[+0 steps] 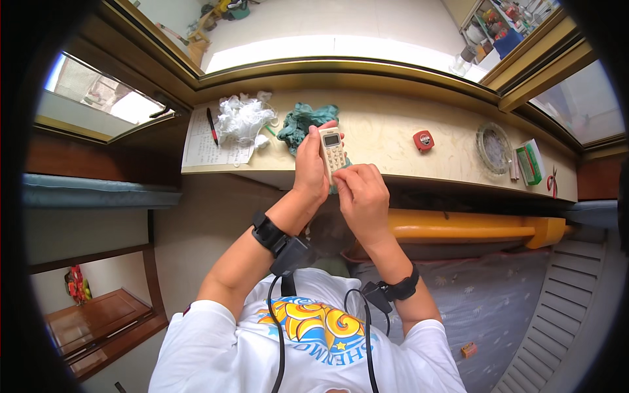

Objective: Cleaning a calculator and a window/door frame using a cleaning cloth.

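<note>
One cordless handset (335, 156) is near twelve o'clock, gripped by the left hand (310, 169), which should brace it steadily while the right hand (365, 198), fingers bunched at the handset's five-o'clock end, any hold unclear, works lightly

There are one left hand (309, 171) and one right hand (367, 200), two black wrist straps (265, 232) and one cream handset (333, 148). The tabletop (380, 124) bears one white heap (244, 121), one teal heap (303, 126), one pen (212, 126), one tape measure (424, 141), one glass dish (493, 149) and one pair of scissors (553, 183). Boxes number two: one green-and-white box (531, 164), one small orange box (468, 350).
</note>
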Tool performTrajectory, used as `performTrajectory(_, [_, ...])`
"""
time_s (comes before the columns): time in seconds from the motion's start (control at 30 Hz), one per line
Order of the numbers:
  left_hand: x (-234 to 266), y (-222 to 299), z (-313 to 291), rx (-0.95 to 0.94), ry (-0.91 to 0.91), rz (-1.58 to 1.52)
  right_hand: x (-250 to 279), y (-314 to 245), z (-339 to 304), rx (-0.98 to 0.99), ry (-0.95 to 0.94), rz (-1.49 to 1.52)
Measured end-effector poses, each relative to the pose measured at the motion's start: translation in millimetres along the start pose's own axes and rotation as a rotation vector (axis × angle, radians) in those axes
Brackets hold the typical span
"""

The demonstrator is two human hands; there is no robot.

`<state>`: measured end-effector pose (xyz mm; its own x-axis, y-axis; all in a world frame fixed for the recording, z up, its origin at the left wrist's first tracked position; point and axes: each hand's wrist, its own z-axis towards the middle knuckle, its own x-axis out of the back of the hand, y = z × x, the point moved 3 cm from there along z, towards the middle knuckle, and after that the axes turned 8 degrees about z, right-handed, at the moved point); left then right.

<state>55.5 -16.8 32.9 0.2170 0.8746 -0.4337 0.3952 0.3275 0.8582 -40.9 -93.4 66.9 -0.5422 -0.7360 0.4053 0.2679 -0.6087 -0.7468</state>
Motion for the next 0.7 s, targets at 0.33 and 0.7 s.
performTrajectory(0.33, [-3.4, 1.1, -0.8, -0.052, 0.03, 0.058, 0.0, 2.2, 1.4, 0.037, -0.007, -0.049])
performTrajectory(0.7, [-5.2, 6.0, -2.9, -0.057, 0.016, 0.045, 8.4, 14.8, 2.4, -0.011, 0.023, -0.059])
